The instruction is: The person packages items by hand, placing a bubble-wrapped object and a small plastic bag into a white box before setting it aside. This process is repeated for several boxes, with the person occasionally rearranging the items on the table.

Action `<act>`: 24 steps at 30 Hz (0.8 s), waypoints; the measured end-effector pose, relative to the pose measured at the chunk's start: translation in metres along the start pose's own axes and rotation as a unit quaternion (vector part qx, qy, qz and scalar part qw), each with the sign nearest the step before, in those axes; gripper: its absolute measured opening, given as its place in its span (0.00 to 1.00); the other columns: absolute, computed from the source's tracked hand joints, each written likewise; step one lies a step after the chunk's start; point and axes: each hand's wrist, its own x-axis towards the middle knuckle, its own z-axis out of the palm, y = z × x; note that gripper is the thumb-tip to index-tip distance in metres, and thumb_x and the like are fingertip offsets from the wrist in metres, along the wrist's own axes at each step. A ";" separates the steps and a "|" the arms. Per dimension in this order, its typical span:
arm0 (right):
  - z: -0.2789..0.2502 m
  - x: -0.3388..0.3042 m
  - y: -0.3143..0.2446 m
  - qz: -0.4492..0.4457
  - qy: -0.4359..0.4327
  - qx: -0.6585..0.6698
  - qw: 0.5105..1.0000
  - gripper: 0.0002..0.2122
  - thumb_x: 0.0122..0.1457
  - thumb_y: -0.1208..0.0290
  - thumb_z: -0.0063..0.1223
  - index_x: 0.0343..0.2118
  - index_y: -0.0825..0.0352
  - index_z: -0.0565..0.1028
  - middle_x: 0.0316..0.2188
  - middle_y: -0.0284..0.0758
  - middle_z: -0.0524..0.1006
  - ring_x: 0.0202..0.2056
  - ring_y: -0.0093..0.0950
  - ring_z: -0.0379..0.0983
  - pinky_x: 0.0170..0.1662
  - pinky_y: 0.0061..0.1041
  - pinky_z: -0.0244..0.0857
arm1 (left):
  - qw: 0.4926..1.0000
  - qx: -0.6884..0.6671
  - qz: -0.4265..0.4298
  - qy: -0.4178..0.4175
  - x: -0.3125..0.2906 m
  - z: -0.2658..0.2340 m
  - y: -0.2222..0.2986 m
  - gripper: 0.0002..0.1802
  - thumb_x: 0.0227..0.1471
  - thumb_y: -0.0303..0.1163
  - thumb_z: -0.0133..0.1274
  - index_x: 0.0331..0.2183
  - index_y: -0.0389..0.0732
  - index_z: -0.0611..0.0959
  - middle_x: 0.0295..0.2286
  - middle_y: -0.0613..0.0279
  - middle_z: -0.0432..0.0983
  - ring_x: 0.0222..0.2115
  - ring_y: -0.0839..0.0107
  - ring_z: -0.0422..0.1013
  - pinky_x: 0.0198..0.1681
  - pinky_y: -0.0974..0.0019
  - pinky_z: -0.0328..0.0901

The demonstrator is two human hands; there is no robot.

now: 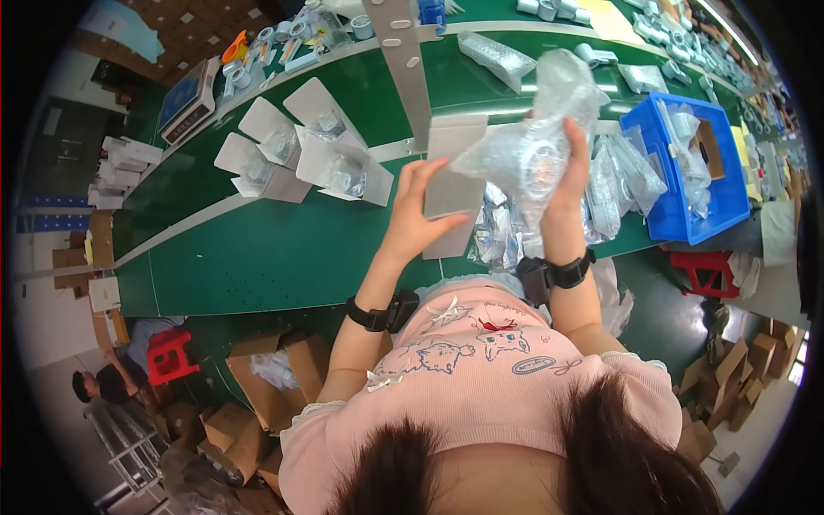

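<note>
My left hand (416, 216) grips a white cardboard box (448, 190), thumb low on its side and fingers near its upper part. To the right, my right hand (566, 184) holds a bubble-wrapped package (528, 159) raised above the table. A light, round-ended part shows through the clear wrap; its exact kind is hard to make out. Just below the package lie several small silvery plastic packets (498, 230). More bubble-wrapped packages (606, 184) rest beside my right hand.
Open white boxes (343, 163) with wrapped items stand at left on the green table (215, 266). A blue bin (719, 210) sits at right. A metal post (402, 64) rises ahead. Cardboard cartons (262, 378) and a red stool (172, 354) are on the floor, with another person behind.
</note>
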 end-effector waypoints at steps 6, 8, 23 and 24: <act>0.053 -0.011 0.056 -0.260 0.064 -0.066 0.961 0.28 0.43 0.72 0.59 0.47 0.70 0.58 0.46 0.40 0.61 0.46 0.35 0.61 0.47 0.31 0.58 | 0.985 0.079 -0.094 0.118 -0.001 0.020 0.008 0.41 0.26 0.33 0.66 0.41 0.35 0.59 0.42 0.49 0.59 0.43 0.53 0.61 0.44 0.59 0.59; 0.038 -0.007 0.069 -0.415 0.084 -0.253 0.870 0.28 0.42 0.75 0.59 0.47 0.67 0.58 0.45 0.40 0.62 0.47 0.36 0.60 0.48 0.32 0.57 | 0.985 0.059 -0.090 0.136 -0.004 0.029 0.001 0.41 0.26 0.33 0.66 0.40 0.36 0.59 0.41 0.48 0.60 0.43 0.52 0.61 0.43 0.59 0.59; 0.053 0.000 0.007 -0.079 -0.121 -0.591 0.794 0.19 0.44 0.68 0.57 0.41 0.64 0.68 0.44 0.40 0.64 0.48 0.35 0.59 0.50 0.31 0.53 | 0.983 0.046 -0.105 0.145 0.002 0.030 -0.033 0.41 0.24 0.31 0.68 0.37 0.40 0.56 0.41 0.47 0.60 0.40 0.57 0.62 0.42 0.62 0.59; 0.053 0.006 0.003 -0.030 -0.074 -0.597 0.798 0.19 0.44 0.69 0.56 0.41 0.64 0.68 0.43 0.39 0.65 0.48 0.35 0.59 0.51 0.31 0.53 | 0.989 0.022 -0.044 0.141 0.005 0.029 -0.030 0.41 0.24 0.30 0.68 0.37 0.41 0.56 0.41 0.47 0.60 0.41 0.57 0.62 0.43 0.62 0.58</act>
